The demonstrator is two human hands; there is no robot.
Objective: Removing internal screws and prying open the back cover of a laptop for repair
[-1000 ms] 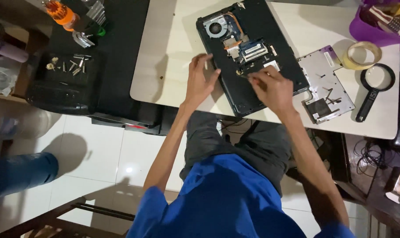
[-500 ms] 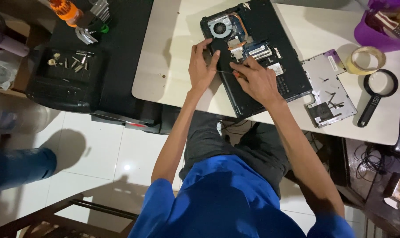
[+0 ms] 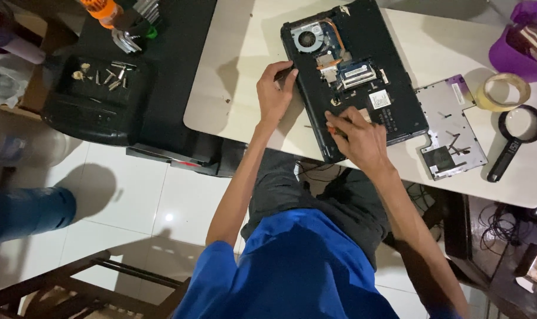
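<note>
Laptop (image 3: 354, 77), opened underside up, lies upper centre on the table (image 3: 239, 88). Right hand (image 3: 363, 139) has slid to its lower edge, pinching a screwdriver (image 3: 334, 129); left hand (image 3: 274, 94) has shifted to grip the left edge. Cover (image 3: 451, 130) lies at right.

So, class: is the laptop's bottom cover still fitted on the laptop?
No, the cover lies on the table beside the open laptop.

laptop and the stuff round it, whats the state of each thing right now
laptop: underside up, cover off, fan and boards exposed
bottom cover: removed, lying flat beside the laptop
left hand: gripping the laptop's left edge
right hand: holding a small screwdriver at the near edge
tape roll: lying flat
magnifying glass: lying flat
screws: loose in a black tray
</note>
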